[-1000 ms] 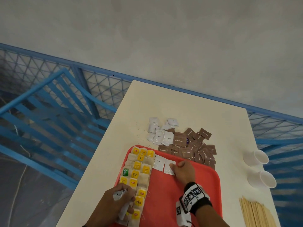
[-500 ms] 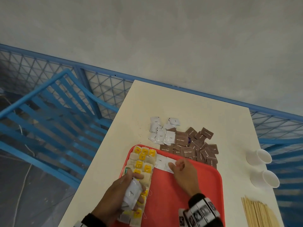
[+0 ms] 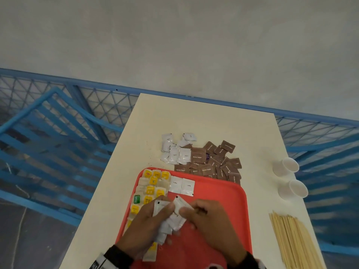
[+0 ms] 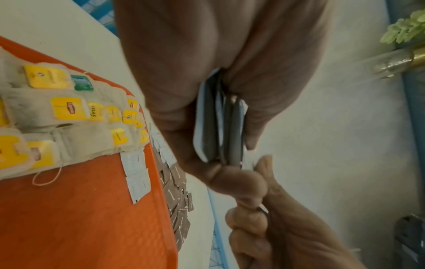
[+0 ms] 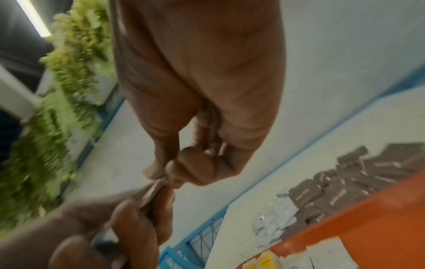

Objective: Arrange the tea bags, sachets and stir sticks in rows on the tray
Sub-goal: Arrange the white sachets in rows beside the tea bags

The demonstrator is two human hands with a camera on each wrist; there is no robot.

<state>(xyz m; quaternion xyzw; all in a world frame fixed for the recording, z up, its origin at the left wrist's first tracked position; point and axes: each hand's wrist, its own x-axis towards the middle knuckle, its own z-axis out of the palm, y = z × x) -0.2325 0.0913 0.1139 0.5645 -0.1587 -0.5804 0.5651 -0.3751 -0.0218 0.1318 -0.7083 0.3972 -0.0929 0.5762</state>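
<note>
A red tray [image 3: 217,193] lies at the near end of the table. Tea bags [image 3: 150,190] with yellow tags fill its left side in rows. Two white sachets [image 3: 181,185] lie side by side at its far edge. My left hand [image 3: 147,224] grips a stack of white sachets [image 4: 218,125] above the tray. My right hand [image 3: 204,218] pinches the top white sachet [image 3: 177,213] of that stack. Loose white sachets [image 3: 175,150] and brown sachets [image 3: 215,162] lie in piles beyond the tray. Wooden stir sticks [image 3: 291,239] lie at the near right.
Two white paper cups [image 3: 289,177] lie on their sides near the table's right edge. A blue metal railing [image 3: 58,133] runs along the left and far sides. Bare table top [image 3: 204,117] lies beyond the sachet piles.
My right hand has left the two sachets laid on the tray and come back to my left hand. My left hand has lifted its stack toward the tray's middle, and the right now pinches its top sachet.
</note>
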